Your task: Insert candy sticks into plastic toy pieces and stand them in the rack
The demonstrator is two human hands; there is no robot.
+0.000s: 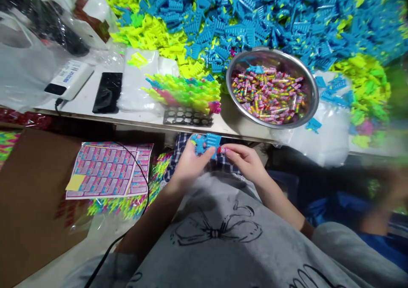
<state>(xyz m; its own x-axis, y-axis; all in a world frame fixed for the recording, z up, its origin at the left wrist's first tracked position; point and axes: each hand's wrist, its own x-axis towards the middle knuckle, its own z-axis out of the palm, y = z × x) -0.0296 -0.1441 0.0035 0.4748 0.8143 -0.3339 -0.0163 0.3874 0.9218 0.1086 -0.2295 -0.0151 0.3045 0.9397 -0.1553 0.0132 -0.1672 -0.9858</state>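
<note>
In my left hand (pixel 193 162) is a blue plastic piece (pixel 213 140) with ribbed slots, gripped between thumb and fingers above my lap. My right hand (pixel 244 158) pinches a small pink-and-red tube (pixel 222 150), its end against or very close to the blue piece's right edge. Whether the two are joined I cannot tell. Beyond my hands, a steel bowl (pixel 314 105) on the table holds many similar small tubes. Behind it spreads a large heap of blue plastic pieces (pixel 248 24), with yellow-green pieces (pixel 156 37) among and beside them.
A black perforated tray (pixel 188 117) bears upright colourful sticks. Left of it lie clear plastic bags (pixel 138 84), a black phone (pixel 107 92) and a white device (pixel 70 80). Printed pink sheets (pixel 108 169) and a cardboard box (pixel 35 207) are lower left. Another person's blurred arm (pixel 379 211) shows right.
</note>
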